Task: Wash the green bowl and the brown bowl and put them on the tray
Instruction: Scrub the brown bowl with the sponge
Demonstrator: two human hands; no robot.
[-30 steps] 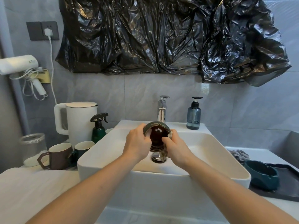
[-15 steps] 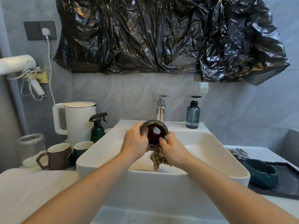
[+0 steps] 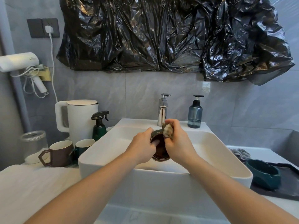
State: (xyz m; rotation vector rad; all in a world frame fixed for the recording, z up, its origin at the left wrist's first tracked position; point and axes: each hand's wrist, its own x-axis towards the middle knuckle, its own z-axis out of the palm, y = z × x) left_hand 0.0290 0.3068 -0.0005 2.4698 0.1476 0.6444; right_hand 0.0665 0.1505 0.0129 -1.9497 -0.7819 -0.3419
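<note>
Head view: left hand (image 3: 142, 147) grips the glossy brown bowl (image 3: 160, 148) by its rim, fingers curled inside, holding it over the white rectangular sink (image 3: 226, 152). Right hand (image 3: 178, 143) pinches a wadded checked cloth (image 3: 168, 131) at the bowl's far rim, below the chrome faucet (image 3: 162, 113). Matte green bowl (image 3: 263, 175) sits on the dark flat tray (image 3: 289, 180) on the bench, right of the sink.
</note>
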